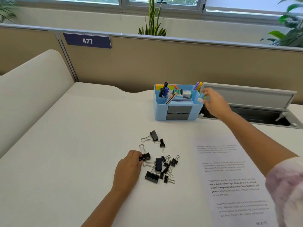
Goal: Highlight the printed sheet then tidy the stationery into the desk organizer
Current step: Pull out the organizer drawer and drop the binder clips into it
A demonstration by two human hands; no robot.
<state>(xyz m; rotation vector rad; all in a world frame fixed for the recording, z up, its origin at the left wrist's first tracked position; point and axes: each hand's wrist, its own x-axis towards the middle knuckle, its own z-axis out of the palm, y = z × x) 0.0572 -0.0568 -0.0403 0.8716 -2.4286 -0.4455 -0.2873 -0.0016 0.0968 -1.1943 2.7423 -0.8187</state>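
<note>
The printed sheet [229,177] is lying at lower right; left hand [129,167] fingers are pinching a black binder clip [145,156] beside the clip pile [161,167] at centre; right hand [213,102] fingertips are pinching a small blue-and-white object [202,97] at the blue desk organizer's [177,102] right edge, upper centre.

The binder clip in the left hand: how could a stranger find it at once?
Start at the blue desk organizer, then come toward the person to the pile of black binder clips on the white desk. It is the clip at the pile's left edge, the only one the left hand pinches.
</note>
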